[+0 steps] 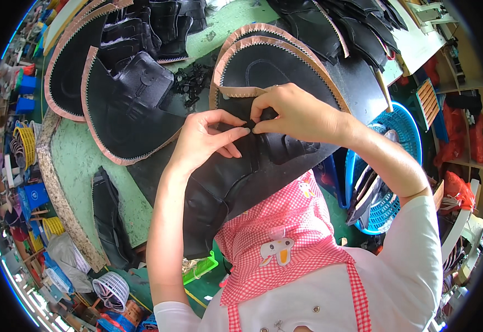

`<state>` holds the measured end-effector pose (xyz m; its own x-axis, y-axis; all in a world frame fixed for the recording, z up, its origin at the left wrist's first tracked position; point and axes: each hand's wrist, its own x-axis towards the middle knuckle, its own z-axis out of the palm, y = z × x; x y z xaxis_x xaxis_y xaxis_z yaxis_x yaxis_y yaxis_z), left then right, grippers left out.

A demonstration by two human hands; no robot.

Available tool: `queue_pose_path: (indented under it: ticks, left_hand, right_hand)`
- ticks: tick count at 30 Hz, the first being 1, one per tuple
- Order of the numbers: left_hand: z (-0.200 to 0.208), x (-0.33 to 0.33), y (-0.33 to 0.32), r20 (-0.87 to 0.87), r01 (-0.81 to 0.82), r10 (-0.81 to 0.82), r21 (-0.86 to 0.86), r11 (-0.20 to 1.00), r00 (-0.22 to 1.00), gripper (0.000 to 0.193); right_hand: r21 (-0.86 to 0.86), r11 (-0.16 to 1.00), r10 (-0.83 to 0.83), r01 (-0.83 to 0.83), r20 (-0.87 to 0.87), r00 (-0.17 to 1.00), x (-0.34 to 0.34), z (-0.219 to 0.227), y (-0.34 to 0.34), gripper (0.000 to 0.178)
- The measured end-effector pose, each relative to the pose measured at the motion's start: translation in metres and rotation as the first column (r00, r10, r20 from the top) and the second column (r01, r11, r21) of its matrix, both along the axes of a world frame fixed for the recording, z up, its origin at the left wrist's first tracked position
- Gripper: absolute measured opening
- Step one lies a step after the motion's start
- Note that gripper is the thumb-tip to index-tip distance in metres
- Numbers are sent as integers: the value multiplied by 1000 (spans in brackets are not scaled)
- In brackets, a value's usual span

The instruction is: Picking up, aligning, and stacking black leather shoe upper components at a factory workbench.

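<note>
My left hand (201, 138) and my right hand (299, 113) meet over the middle of the worktable, fingertips almost touching. Both pinch a dark strip of a black leather piece (225, 171) spread in front of me; whether a small part also sits between the fingertips is hidden. Just beyond my right hand lies a stack of large black shoe-upper pieces (275, 55) with tan edging and zigzag stitching. Another tan-edged black piece (100, 105) is left of my hands. Between these stacks is a heap of small black buckle-like parts (191, 80).
More black leather pieces (341, 27) are piled at the back of the green table (75, 146). A narrow black piece (110, 213) lies near its left edge. A blue plastic basket (413, 130) holding dark pieces stands at my right. A bright green tray (201, 269) is below the table's front.
</note>
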<state>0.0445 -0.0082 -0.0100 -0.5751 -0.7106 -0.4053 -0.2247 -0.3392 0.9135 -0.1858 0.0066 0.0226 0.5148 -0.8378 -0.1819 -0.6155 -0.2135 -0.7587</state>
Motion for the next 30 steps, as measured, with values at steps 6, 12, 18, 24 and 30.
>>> queue_pose_path:
  ticks: [6,12,18,24,30]
  left_hand:
    - [1,-2,2,-36,-52,52,-13,999,998,19]
    - [2,-2,-1,-15,-15,15,3,1000,1000,18]
    - [1,-2,-1,-20,-15,15,34,999,1000,19]
    - [14,-10,-4,79,-10,7,30,999,997,20]
    - [16,-15,-9,111,36,-27,-81,996,993,18]
  right_hand:
    - [-15,997,-69,70,57,996,-1,-2,4,18]
    - [4,998,-69,69,69,995,-2,-3,2,17]
    - [28,998,-62,60,74,995,-4,-2,0,16]
    - [22,998,-67,65,77,995,-6,-1,1,17]
    - [-227,972,-54,61,38,998,-9,-10,14,26]
